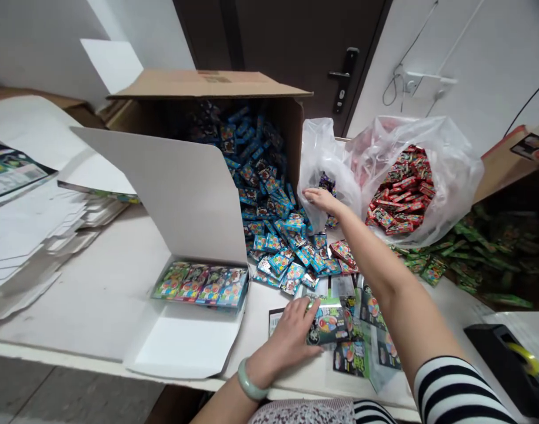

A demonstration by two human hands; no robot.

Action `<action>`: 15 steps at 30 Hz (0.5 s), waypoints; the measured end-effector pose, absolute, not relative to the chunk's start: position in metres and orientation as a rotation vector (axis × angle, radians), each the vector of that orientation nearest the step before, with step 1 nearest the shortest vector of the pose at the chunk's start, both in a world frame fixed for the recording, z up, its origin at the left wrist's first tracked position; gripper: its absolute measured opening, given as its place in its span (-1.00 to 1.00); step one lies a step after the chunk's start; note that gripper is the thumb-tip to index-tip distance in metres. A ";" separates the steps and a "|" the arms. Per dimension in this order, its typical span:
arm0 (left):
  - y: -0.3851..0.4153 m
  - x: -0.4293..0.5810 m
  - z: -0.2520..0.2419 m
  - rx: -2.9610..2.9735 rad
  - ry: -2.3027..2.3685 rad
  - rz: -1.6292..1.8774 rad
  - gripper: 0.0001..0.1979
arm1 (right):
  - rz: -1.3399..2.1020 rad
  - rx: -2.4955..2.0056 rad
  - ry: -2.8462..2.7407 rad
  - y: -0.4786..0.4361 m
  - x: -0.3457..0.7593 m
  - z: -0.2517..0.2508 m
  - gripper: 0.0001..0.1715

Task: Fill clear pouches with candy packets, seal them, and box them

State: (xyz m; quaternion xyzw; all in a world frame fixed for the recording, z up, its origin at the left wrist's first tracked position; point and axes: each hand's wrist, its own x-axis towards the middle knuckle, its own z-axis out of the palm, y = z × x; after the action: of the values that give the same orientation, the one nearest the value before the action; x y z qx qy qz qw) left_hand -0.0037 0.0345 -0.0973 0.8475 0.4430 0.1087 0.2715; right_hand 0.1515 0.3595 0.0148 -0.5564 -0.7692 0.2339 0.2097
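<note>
My left hand (293,333) rests palm down on a printed pack (329,325) near the table's front edge, fingers stretched flat. My right hand (321,200) reaches far forward into the mouth of a clear plastic bag (322,156) that holds purple sachets; its fingers curl at the opening, and what they hold is hidden. Several more printed packs (366,338) lie under my right forearm. A heap of blue sachets (280,241) spills from a tipped cardboard box (212,85). An open white carton (181,194) holds a row of sachets (201,285).
A second clear bag of red sachets (404,191) stands at the right, with green sachets (463,253) piled beyond it. Flat white carton blanks (35,235) are stacked at the left. A black tape dispenser (510,362) sits at the lower right. A dark door (296,47) is behind.
</note>
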 end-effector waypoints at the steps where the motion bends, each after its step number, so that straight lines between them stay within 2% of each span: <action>1: 0.034 -0.004 -0.096 2.274 1.190 0.283 0.13 | 0.615 -1.589 -2.130 0.367 0.156 0.015 -0.58; 5: 0.033 -0.004 -0.093 2.233 1.198 0.244 0.10 | 0.401 -1.836 -2.033 0.400 0.173 0.020 -0.43; 8: 0.033 -0.005 -0.092 2.201 1.184 0.224 0.10 | 0.333 -1.975 -2.047 0.420 0.179 0.020 -0.10; 10: 0.034 -0.005 -0.093 2.187 1.177 0.220 0.11 | 0.340 -2.041 -2.078 0.429 0.183 0.021 0.04; 15: 0.034 -0.006 -0.096 2.176 1.165 0.196 0.15 | 0.406 -2.120 -2.103 0.443 0.196 0.021 -0.15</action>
State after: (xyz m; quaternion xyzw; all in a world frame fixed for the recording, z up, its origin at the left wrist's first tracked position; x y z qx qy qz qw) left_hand -0.0058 0.0340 -0.0961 0.8307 0.4447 0.0748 0.3265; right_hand 0.1963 0.4427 0.0207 -0.7020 -0.6964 0.1346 0.0642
